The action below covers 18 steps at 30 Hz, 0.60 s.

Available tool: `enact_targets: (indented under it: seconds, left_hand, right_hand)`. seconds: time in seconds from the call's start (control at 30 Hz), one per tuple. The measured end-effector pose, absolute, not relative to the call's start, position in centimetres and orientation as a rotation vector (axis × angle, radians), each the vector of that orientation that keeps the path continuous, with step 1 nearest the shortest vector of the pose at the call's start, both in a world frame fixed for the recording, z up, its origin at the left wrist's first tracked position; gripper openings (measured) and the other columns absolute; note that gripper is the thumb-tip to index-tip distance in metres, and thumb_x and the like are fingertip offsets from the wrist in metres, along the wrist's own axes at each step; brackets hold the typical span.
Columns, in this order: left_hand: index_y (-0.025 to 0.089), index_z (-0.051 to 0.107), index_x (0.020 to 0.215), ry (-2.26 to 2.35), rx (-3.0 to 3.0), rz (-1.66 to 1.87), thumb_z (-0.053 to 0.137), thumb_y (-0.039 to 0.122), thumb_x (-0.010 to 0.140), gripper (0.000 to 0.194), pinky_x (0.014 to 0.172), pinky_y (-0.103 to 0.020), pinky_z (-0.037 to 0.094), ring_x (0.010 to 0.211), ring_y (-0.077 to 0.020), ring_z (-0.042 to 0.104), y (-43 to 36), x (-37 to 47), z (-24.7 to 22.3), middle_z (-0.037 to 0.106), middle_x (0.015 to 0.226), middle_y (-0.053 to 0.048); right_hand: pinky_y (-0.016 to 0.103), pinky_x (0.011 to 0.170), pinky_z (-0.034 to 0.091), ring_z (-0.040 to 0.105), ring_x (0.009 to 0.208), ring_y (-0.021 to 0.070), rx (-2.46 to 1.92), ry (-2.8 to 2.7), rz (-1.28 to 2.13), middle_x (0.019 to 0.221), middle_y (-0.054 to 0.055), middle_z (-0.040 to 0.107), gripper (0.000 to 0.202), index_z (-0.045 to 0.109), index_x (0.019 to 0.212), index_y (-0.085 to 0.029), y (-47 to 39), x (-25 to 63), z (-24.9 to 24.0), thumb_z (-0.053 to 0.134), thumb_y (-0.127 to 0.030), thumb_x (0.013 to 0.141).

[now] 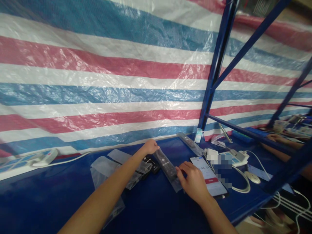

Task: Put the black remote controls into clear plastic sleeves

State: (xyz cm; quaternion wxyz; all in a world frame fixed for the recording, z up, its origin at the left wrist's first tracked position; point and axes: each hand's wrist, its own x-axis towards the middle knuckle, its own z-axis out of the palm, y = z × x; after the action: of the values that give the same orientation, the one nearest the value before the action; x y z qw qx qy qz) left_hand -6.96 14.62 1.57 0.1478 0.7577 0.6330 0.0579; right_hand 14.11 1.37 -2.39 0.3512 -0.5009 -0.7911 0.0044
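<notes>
A black remote in a clear plastic sleeve (166, 164) lies slanted on the blue tabletop (151, 201). My left hand (150, 147) pinches the upper end of this sleeve. At its lower right side, my right hand (192, 180) has its fingers curled, with fingertips at the sleeve's edge. Bare black remotes (154, 165) lie just left of the sleeved one, partly under empty clear sleeves (103, 169) and my left forearm. Another sleeved remote (188, 142) rests farther back, near the wall sheet. Right of my right hand is a phone (211, 178) with its screen lit.
A blue metal frame (210, 87) rises at the right, before a striped plastic sheet (104, 71). White chargers, cables and a power strip (235, 157) lie right of the phone. Beyond the frame, another person's hand (275, 138) shows. A white power strip (29, 161) sits at far left.
</notes>
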Motion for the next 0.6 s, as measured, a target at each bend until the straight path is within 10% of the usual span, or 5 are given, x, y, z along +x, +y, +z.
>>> enact_targets:
  seconds: [0.6]
  left_hand:
    - [0.018,0.064,0.084,1.946,2.396,0.663,0.045,0.015,0.085,0.019,0.070,-0.029,0.043,0.084,-0.0209,0.063,10.7,-6.0,7.9,0.069,0.087,-0.007]
  right_hand:
    - [0.026,0.061,0.032,0.056,0.064,0.0147,-1.433,-1.922,0.035,0.069,0.002,0.059,0.040,0.057,0.066,-0.021,1.2,14.1,-2.1,0.040,-0.042,0.096]
